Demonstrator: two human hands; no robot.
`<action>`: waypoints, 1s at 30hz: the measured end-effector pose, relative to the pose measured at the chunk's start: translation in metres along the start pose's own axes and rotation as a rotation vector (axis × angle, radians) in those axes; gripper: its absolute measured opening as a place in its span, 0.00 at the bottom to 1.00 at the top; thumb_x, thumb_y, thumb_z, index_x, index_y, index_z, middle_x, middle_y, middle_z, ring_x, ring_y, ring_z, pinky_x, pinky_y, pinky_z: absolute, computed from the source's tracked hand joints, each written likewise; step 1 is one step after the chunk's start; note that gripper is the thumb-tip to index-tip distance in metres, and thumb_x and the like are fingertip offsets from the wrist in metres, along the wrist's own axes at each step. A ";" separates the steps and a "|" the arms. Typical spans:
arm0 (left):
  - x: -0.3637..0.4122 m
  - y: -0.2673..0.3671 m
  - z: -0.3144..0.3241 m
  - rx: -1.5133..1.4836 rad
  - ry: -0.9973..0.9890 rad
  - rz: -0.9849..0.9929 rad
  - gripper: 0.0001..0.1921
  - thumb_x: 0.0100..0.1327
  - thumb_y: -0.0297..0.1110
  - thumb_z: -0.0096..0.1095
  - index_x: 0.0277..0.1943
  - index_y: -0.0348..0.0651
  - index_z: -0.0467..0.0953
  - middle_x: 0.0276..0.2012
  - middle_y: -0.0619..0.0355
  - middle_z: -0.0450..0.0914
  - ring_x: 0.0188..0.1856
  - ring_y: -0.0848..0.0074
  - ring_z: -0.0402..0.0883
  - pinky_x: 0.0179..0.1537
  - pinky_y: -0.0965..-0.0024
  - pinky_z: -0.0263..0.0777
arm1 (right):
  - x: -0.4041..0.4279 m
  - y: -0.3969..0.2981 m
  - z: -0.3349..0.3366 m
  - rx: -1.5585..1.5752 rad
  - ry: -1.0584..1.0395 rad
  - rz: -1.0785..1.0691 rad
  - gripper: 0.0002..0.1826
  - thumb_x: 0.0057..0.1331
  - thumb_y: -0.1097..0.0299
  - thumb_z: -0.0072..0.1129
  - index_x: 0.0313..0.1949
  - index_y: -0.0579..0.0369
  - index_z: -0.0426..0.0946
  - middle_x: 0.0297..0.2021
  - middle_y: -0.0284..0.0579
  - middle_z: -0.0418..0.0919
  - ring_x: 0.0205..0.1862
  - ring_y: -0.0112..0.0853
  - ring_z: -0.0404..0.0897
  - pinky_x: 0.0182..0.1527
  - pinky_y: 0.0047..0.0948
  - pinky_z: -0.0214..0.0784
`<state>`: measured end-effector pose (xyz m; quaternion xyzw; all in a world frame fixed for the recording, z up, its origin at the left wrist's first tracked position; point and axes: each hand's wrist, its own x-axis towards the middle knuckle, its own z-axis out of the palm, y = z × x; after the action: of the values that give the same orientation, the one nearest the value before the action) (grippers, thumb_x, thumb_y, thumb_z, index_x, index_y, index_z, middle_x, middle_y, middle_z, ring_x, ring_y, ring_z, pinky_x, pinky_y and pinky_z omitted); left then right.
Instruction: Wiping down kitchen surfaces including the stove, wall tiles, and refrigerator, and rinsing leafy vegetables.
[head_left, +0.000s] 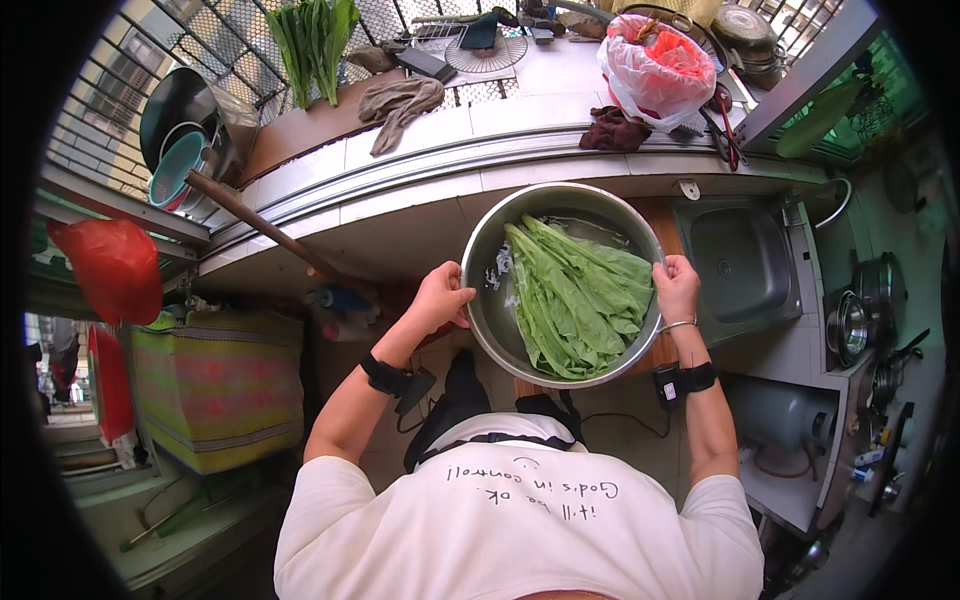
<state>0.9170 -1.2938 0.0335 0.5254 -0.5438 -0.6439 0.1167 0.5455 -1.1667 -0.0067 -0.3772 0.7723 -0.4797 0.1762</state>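
Observation:
Between my hands is a wide stainless-steel basin (486, 330) with leafy greens (574, 300) lying in it. Some water with small bubbles shows beside the stalks. My left hand (444, 295) grips the rim on the left, thumb over the edge. On the opposite side my right hand (677, 285) is closed around the rim, a bracelet at its wrist. The basin partly covers a wooden board (663, 217) next to the sink; whether it rests on the board I cannot tell.
A steel sink (739, 262) is right of the basin. Along the window ledge are more greens (311, 52), a grey cloth (400, 105), a dark red cloth (615, 131) and a bag-lined container (656, 71). A wooden handle (255, 225) slants at left; a gas cylinder (780, 412) stands lower right.

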 end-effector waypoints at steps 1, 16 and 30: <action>-0.004 0.011 -0.018 -0.019 -0.006 0.006 0.12 0.60 0.22 0.57 0.45 0.30 0.66 0.25 0.56 0.76 0.21 0.74 0.79 0.20 0.71 0.78 | 0.005 -0.022 0.007 0.000 0.009 0.000 0.05 0.57 0.73 0.61 0.30 0.61 0.75 0.19 0.32 0.75 0.21 0.17 0.70 0.25 0.20 0.63; 0.068 0.113 -0.286 0.034 0.255 0.166 0.15 0.54 0.26 0.62 0.43 0.29 0.69 0.22 0.57 0.74 0.16 0.79 0.75 0.14 0.77 0.72 | 0.124 -0.173 0.254 0.070 0.024 -0.132 0.10 0.54 0.68 0.62 0.29 0.62 0.76 0.18 0.40 0.75 0.20 0.25 0.73 0.26 0.27 0.68; 0.185 0.069 -0.365 0.058 0.240 0.016 0.10 0.53 0.20 0.58 0.40 0.33 0.70 0.22 0.56 0.76 0.15 0.77 0.76 0.15 0.76 0.74 | 0.180 -0.178 0.358 -0.098 -0.018 -0.085 0.14 0.51 0.64 0.62 0.29 0.63 0.73 0.26 0.57 0.78 0.32 0.48 0.79 0.37 0.39 0.71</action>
<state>1.1032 -1.6640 0.0413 0.5975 -0.5486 -0.5592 0.1710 0.7286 -1.5652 -0.0056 -0.4222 0.7765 -0.4451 0.1438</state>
